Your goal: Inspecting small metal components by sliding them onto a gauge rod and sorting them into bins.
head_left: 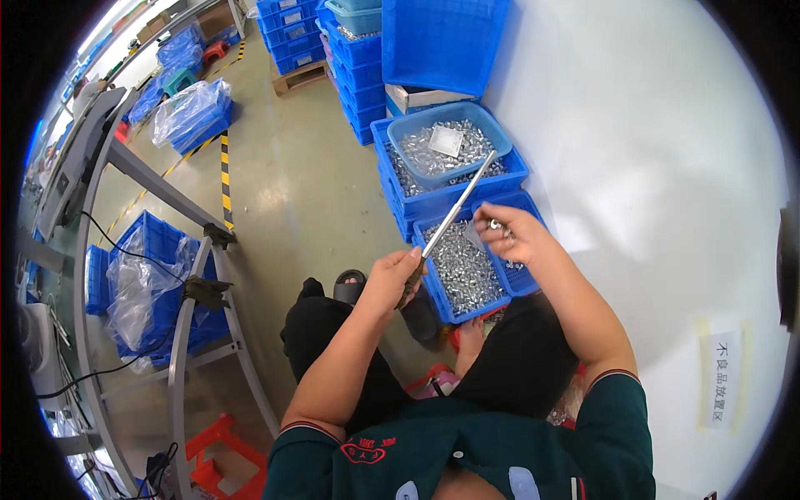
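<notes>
A bin (483,311) of parts (467,271) stands before the person, a second bin (520,282) at its right; a rack (167,187) stands well left, a wall (642,150) right. Behind the bins sits a crate (392,198) — a tub (423,177) on its contents, a card (446,141) in the tub.

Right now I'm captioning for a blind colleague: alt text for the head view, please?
A person's left hand holds a slim silvery rod; the right hand holds small shiny parts above blue bins of metal pieces.

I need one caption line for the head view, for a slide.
Left hand holds a silvery rod, right hand small metal parts, near blue bins of metal pieces.
</notes>
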Demonstrator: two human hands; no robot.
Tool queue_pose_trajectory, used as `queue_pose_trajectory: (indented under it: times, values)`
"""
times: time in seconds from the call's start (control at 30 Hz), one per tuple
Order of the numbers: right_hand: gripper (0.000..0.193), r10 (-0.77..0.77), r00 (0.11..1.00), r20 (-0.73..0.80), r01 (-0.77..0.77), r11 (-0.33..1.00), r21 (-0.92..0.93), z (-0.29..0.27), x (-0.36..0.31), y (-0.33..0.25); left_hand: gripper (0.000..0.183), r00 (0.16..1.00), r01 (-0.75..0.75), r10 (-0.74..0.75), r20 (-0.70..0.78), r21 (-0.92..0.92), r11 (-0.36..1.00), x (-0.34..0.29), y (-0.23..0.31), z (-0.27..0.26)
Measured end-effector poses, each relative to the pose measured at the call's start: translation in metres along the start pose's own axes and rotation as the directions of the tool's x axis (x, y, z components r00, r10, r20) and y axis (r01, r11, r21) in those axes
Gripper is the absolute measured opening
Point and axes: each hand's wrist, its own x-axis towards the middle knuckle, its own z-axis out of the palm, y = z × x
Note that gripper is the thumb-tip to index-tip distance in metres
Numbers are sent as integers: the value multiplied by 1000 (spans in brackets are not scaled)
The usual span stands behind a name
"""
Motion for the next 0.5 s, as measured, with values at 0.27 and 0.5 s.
queue_pose_trajectory:
  times: [0.27,0.5]
  values:
    - [24,51,981,-185,-76,989,-128,-14,7,-3,33,999,-32,32,9,16,999,-2,4,-3]
    - [22,-157,981,-112,144,983,-113,8,-14,-9,34,997,-78,78,7,81,994,-2,2,-6]
